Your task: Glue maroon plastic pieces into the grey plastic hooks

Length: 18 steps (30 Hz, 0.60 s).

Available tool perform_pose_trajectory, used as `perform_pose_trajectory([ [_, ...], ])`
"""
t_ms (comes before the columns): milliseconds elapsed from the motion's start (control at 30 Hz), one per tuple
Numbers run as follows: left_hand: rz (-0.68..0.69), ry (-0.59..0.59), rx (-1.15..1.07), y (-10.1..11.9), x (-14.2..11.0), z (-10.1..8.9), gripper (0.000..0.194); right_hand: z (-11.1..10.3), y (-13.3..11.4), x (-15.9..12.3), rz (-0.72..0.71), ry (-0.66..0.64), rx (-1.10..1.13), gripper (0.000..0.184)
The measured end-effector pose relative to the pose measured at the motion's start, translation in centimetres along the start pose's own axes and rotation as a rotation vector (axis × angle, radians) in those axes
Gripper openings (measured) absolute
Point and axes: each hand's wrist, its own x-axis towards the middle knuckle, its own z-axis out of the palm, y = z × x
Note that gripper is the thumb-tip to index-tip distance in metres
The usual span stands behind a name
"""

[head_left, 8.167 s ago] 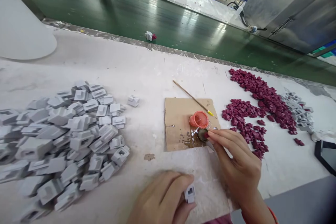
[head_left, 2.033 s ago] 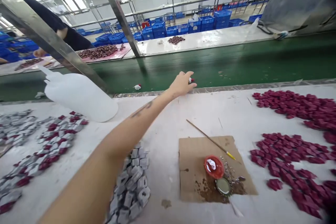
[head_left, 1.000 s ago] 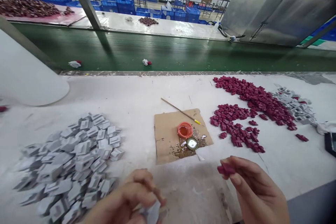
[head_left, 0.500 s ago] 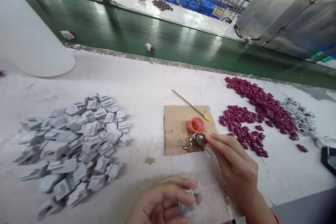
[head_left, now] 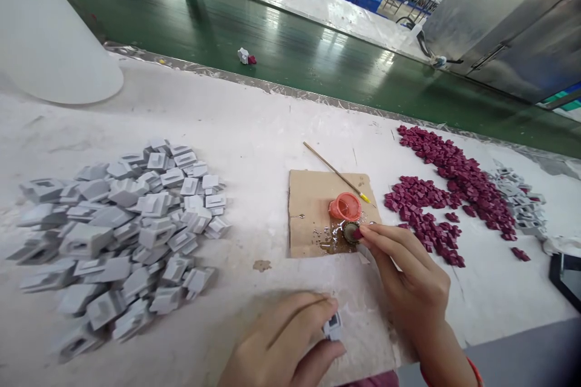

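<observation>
My right hand [head_left: 408,272] pinches a small maroon piece [head_left: 357,233] between its fingertips. The piece touches a metal bottle cap [head_left: 350,233] of dark liquid on a glue-smeared cardboard sheet [head_left: 308,211]. Beside the cap lies an orange-red cup [head_left: 345,206], tipped on its side. A thin stick with a yellow tip [head_left: 338,173] rests across the cardboard's top edge. My left hand [head_left: 281,341] grips a small grey plastic part [head_left: 333,326] at the front of the white table [head_left: 254,127]. Most of that part is hidden by my fingers.
A large heap of grey plastic parts [head_left: 122,236] lies left of my hands. Maroon pieces [head_left: 456,184] spread to the right, with a few grey parts [head_left: 520,208] beyond them. A white plastic bottle [head_left: 45,30] lies at back left, above a green conveyor belt [head_left: 295,72].
My right hand has stayed at the bottle cap since half a second ago. My left hand has shifted and turned the grey part slightly. The view has tipped a little.
</observation>
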Motion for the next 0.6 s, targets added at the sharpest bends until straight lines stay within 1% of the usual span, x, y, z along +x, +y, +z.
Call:
perform_pose_trajectory([
  [100, -0.019, 0.041, 0.072, 0.2, -0.1, 0.6, 0.017, 0.1, 0.0, 0.0, 0.004, 0.008, -0.001, 0.027],
  [200, -0.024, 0.059, 0.073, 0.4, 0.1, 0.8, 0.013, 0.3, 0.2, 0.0, 0.008, 0.003, 0.0, 0.027],
  [333, -0.026, 0.039, 0.056, 0.3, 0.5, 0.5, 0.017, -0.3, -0.1, -0.1, -0.001, 0.013, 0.008, 0.029],
  [400, -0.049, 0.027, 0.043, 0.3, 0.4, 0.5, 0.019, -1.1, -1.1, -0.5, 0.013, 0.036, 0.019, 0.033],
  [467, -0.079, 0.024, 0.025, 0.3, 0.4, 0.5, 0.018, -1.9, -2.6, -1.2, 0.067, 0.04, 0.062, 0.033],
  [567, -0.115, 0.037, 0.005, 0.4, 0.3, 0.7, 0.015, -2.1, -5.2, -2.7, 0.15, -0.04, 0.199, 0.021],
  [600, -0.121, 0.038, 0.001, 0.5, 0.3, 0.8, 0.014, -1.9, -5.9, -3.3, 0.187, -0.03, 0.235, 0.017],
])
